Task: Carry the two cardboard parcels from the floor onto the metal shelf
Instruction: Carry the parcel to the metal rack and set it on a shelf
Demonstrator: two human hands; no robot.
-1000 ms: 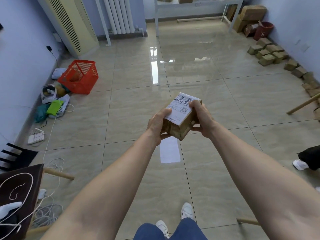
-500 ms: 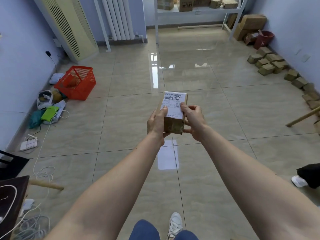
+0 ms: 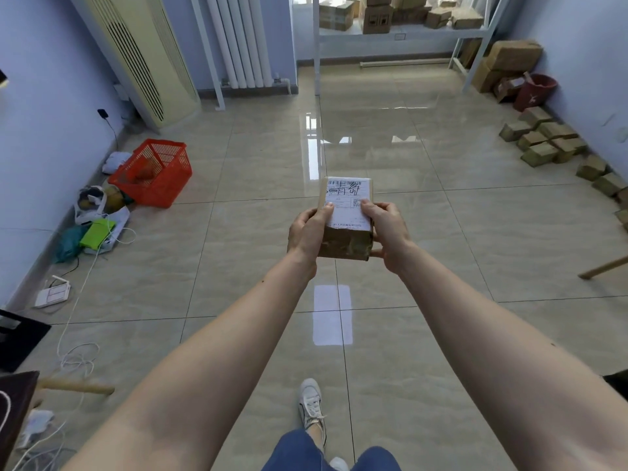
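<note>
I hold a small cardboard parcel (image 3: 346,215) with a white shipping label on top, out in front of me above the tiled floor. My left hand (image 3: 306,234) grips its left side and my right hand (image 3: 387,232) grips its right side. The white metal shelf (image 3: 401,30) stands at the far wall, straight ahead, with several cardboard boxes on its board. Both arms are stretched forward.
A red plastic basket (image 3: 154,171) and loose bags and cables lie along the left wall. Several small parcels (image 3: 547,141) line the right wall, near a red bucket (image 3: 535,91) and larger boxes (image 3: 509,59). A wooden stick (image 3: 603,266) juts in from the right.
I have walked forward, so the shelf is closer and more of it shows. The parcel has turned from skewed to square in my hands.
</note>
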